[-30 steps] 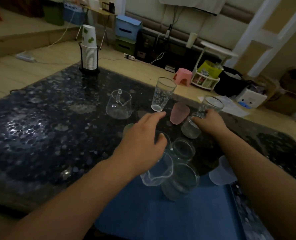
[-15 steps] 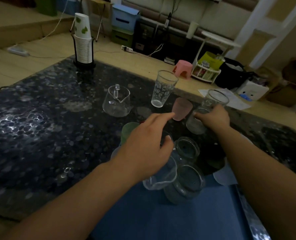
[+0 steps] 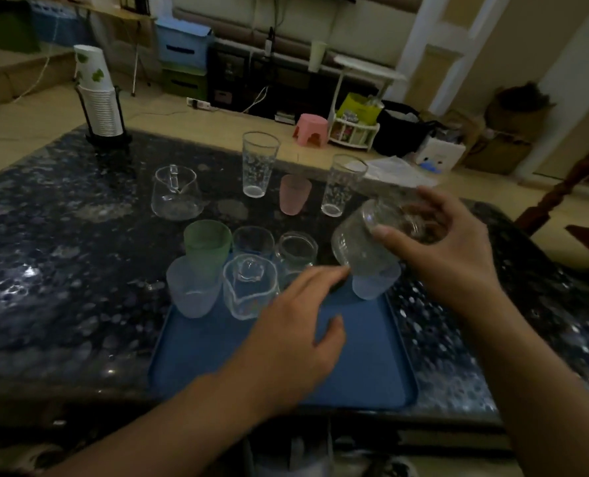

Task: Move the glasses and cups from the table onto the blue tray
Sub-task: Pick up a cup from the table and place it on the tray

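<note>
A blue tray [image 3: 361, 370] lies at the near table edge. At its far end stand a green cup [image 3: 207, 246], a frosted cup [image 3: 191, 292], a small clear pitcher [image 3: 250, 290], two clear glasses [image 3: 254, 239] [image 3: 296, 251] and a pale cup [image 3: 372, 285]. My right hand [image 3: 447, 249] grips a clear glass jar [image 3: 361, 246], tilted in the air above the tray's far right corner. My left hand [image 3: 296, 328] hovers open over the tray. On the table beyond stand a glass pitcher [image 3: 176, 194], two tall glasses [image 3: 259, 163] [image 3: 343, 184] and a pink cup [image 3: 294, 194].
A stack of paper cups [image 3: 98, 94] in a black holder stands at the table's far left corner. The dark speckled table [image 3: 62, 270] extends left and right of the tray. Beyond the far edge are a pink stool [image 3: 312, 129] and floor clutter.
My right hand has lifted the clear jar off the table and brought it toward the tray, tilted. My left hand has drawn back from the small pitcher and opened over the tray.
</note>
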